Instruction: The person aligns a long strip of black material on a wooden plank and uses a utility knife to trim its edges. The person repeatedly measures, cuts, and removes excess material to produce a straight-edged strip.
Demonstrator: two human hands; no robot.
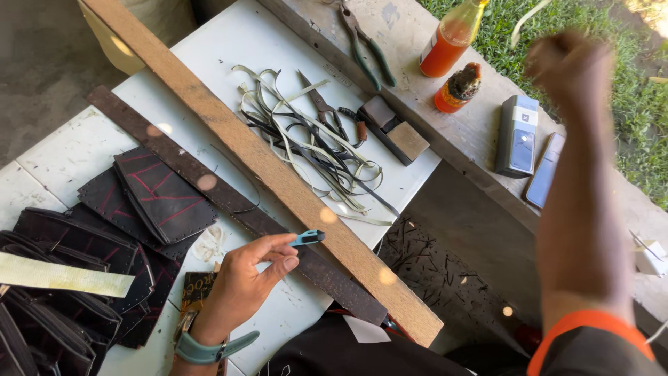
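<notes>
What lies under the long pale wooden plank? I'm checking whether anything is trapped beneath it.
The plank lies over the white table beside a dark strip; pale offcut strips meet its edge. Whatever is directly beneath is covered.

the left hand [243,282] lies low in the view, palm turned sideways, with the thumb and forefinger pinched in a light grip while the other fingers curl loosely beneath. its wrist bends slightly back and wears a band. the right hand [570,66] is raised high and away, blurred, closed into a loose fist, the forearm stretched upward from an orange-edged sleeve.
</notes>
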